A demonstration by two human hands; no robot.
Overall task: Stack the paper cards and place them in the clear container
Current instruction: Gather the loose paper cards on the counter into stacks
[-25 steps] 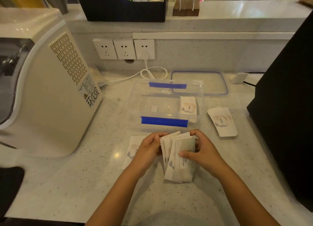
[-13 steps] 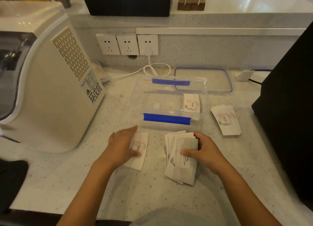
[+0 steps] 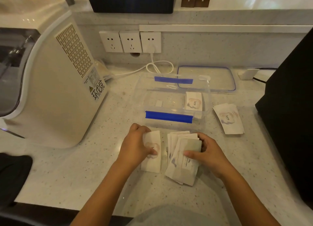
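A fanned stack of white paper cards (image 3: 182,164) lies on the counter in front of me, with my right hand (image 3: 205,153) gripping its far right side, thumb on top. Just left of it, my left hand (image 3: 135,145) holds a single card (image 3: 152,155) printed with a pink flower. Behind them stands the clear container (image 3: 172,98) with blue clips; one "love" card (image 3: 194,101) lies inside at its right end. Another small pile of "love" cards (image 3: 228,118) rests on the counter to the container's right.
The container's clear lid (image 3: 205,77) lies behind it. A large cream appliance (image 3: 50,76) fills the left side, and a black box (image 3: 291,110) stands at the right. Wall sockets (image 3: 130,41) and a looped white cable (image 3: 159,67) are at the back.
My left hand left the stack, reached to the card lying on the left, and now has it gripped and drawn closer to the stack. My right hand stayed on the stack.
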